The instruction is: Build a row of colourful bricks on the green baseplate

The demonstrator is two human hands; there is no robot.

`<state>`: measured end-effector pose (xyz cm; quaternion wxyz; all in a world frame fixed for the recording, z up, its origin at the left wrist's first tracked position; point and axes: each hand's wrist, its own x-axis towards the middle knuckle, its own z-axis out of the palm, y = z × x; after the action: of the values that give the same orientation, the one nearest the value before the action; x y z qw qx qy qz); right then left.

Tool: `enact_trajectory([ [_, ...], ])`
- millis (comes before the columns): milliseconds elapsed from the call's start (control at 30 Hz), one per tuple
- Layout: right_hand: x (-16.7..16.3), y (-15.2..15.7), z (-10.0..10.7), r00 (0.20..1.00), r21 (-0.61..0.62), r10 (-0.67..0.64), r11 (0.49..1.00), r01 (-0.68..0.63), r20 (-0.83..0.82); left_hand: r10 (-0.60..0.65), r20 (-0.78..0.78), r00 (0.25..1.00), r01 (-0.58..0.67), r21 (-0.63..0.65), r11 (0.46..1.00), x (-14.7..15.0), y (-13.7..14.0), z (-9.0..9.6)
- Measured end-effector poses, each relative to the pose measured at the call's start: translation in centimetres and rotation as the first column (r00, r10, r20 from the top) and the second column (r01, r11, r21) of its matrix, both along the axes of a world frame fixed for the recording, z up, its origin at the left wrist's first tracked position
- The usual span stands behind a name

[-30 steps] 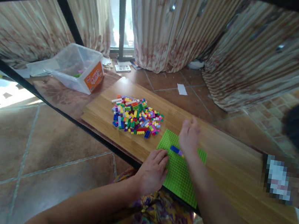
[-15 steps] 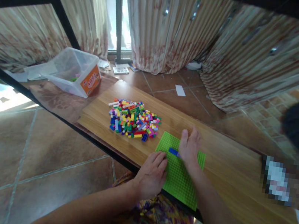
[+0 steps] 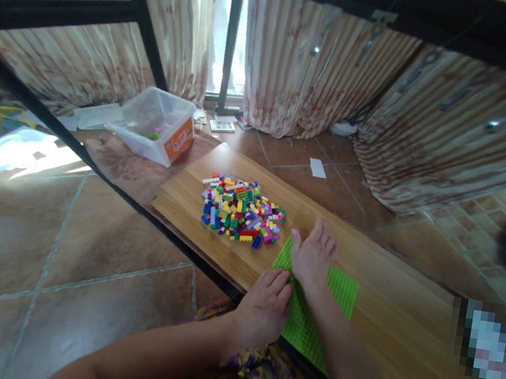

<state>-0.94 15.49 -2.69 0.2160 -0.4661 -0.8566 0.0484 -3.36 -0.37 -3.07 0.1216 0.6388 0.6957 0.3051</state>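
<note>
Head view: the left forearm (image 3: 157, 352) came in from the near left, and the left hand (image 3: 264, 305) lay low, back up, across the left edge of the green baseplate (image 3: 343, 289). Its fingers were bent and close together, with the tips hidden, so I could not tell whether they gripped anything. The right forearm (image 3: 351, 362) slanted from the near right toward the far left. Above the baseplate's far part, the right hand (image 3: 313, 255) was spread wide, thumb out to the left and fingers reaching to the far side; it covered what lay beneath. The baseplate sat at the near edge of the wooden table (image 3: 390, 292). Farther left on the tabletop was the heap of colored bricks (image 3: 240, 210), with a dark blue brick (image 3: 256, 242) at its near right.
</note>
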Motion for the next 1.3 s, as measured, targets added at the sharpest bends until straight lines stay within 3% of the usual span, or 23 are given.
enact_trajectory([
  [100,0.2,0.5,-0.5,1.0,-0.019,-0.004,1.0,0.004,0.024,0.009,-0.004,1.0,-0.009,0.002,1.0,0.0,0.0,0.0],
  [233,1.4,2.2,1.6,0.998,-0.034,-0.045,0.998,0.043,-0.037,-0.007,-0.007,1.0,0.007,0.037,0.999,-0.2,-0.1,0.2],
  [333,3.3,2.8,2.7,0.995,0.041,-0.044,0.998,0.048,-0.094,-0.02,-0.005,1.0,0.02,0.047,0.999,-0.3,-0.1,0.2],
  [400,4.6,2.7,2.0,0.993,0.067,-0.071,0.995,0.078,-0.091,-0.01,-0.002,1.0,0.01,0.039,0.999,-0.3,0.1,0.1],
  [567,5.7,2.4,-1.7,0.996,-0.025,-0.062,0.998,0.064,0.058,0.019,-0.006,1.0,-0.019,0.032,0.999,-0.4,1.1,-0.2],
  [667,5.5,3.0,-2.2,0.998,-0.044,-0.049,0.998,0.051,0.045,0.0,0.031,1.0,-0.001,0.054,0.999,-1.0,1.4,0.0],
  [767,5.7,3.4,-1.6,0.998,-0.048,-0.043,0.998,0.041,-0.051,-0.049,0.102,0.994,0.034,0.144,0.989,-2.7,0.6,0.8],
  [833,6.1,3.2,-1.1,0.991,-0.044,-0.033,0.999,0.027,-0.133,-0.022,0.129,0.991,-0.007,0.219,0.976,-4.7,-0.3,1.6],
  [933,6.9,2.4,-0.8,0.975,-0.042,0.008,0.999,-0.018,-0.224,0.195,0.139,0.971,-0.226,0.264,0.938,-8.7,-1.8,2.7],
  [1033,7.6,1.3,-0.7,0.964,-0.088,0.035,0.994,-0.06,-0.265,0.385,0.068,0.921,-0.39,0.217,0.895,-12.6,-2.4,3.3],
  [1167,8.1,-0.4,-0.6,0.956,-0.177,0.013,0.982,-0.068,-0.294,0.408,-0.051,0.912,-0.397,0.148,0.906,-15.6,-2.0,3.1],
  [1300,8.3,-1.4,-0.3,0.944,-0.187,0.026,0.978,-0.092,-0.328,0.383,-0.087,0.92,-0.37,0.13,0.92,-16.3,-1.5,2.5],
])
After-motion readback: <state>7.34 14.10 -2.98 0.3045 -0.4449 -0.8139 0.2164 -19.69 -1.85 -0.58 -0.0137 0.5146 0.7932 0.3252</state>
